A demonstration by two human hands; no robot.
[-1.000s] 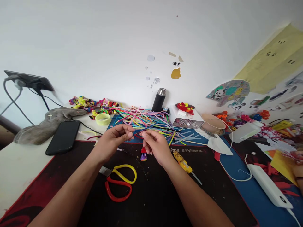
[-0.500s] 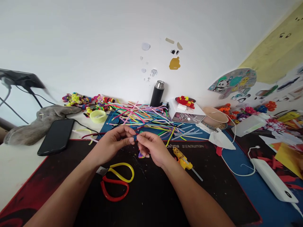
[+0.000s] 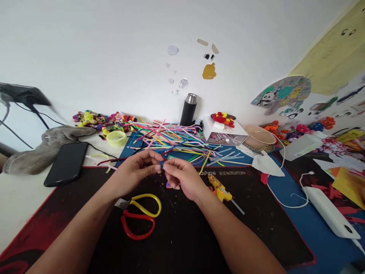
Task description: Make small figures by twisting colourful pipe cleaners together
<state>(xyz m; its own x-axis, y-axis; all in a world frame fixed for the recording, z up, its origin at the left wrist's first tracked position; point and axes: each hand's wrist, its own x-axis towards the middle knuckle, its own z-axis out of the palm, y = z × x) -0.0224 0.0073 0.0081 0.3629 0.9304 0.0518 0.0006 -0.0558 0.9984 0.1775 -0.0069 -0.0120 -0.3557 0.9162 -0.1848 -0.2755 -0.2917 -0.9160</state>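
Observation:
My left hand (image 3: 137, 169) and my right hand (image 3: 182, 177) meet above the black desk mat (image 3: 185, 236), fingertips pinched together on a thin pipe cleaner (image 3: 163, 164) that spans the small gap between them. A small red and purple figure (image 3: 169, 185) lies on the mat just under my right hand, mostly hidden. Behind the hands spreads a pile of coloured pipe cleaners (image 3: 173, 140). Scissors (image 3: 139, 217) with yellow and red handles lie below my left wrist. A yellow glue gun (image 3: 221, 190) lies right of my right wrist.
A black phone (image 3: 67, 163) and grey cloth (image 3: 42, 150) lie left. A black flask (image 3: 188, 110), a white box (image 3: 226, 135) and a bowl (image 3: 258, 140) stand behind. A white power bank (image 3: 330, 211) with cable lies right. Finished colourful figures (image 3: 102, 120) line the wall.
My hands have drawn closer together until the fingertips nearly touch. The view has tilted down slightly, so the desk things sit higher in the picture.

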